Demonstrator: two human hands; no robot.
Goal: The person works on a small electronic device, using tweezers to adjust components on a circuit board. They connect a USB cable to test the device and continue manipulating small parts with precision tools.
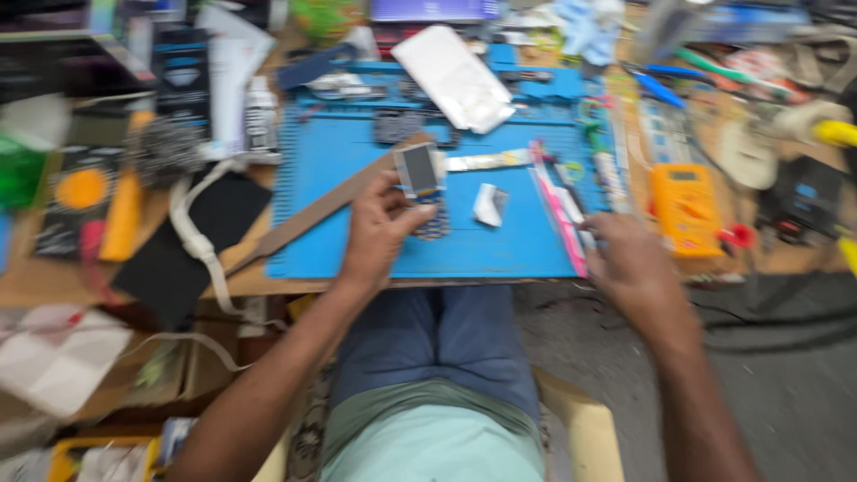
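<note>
I see the left hand (379,228) holding a small old phone (421,183) in its fingers, over the blue mat (357,152). The right hand (629,259) rests by the pink tools (562,210); its fingers are too blurry to tell.

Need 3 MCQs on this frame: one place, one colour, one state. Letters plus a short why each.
1. Where is the left hand?
A. over the blue mat
B. on the floor
C. on the lap

2. What colour is the multimeter at the right of the mat?
A. green
B. orange
C. white

3. What is the state of the small phone?
A. lying flat under the white slab
B. held in the left hand's grip
C. held by the right hand

Answers:
1 A: the hand sits above the mat's front part.
2 B: its case shows orange.
3 B: the left fingers wrap round it, while the right hand is at the mat's right edge.
</note>
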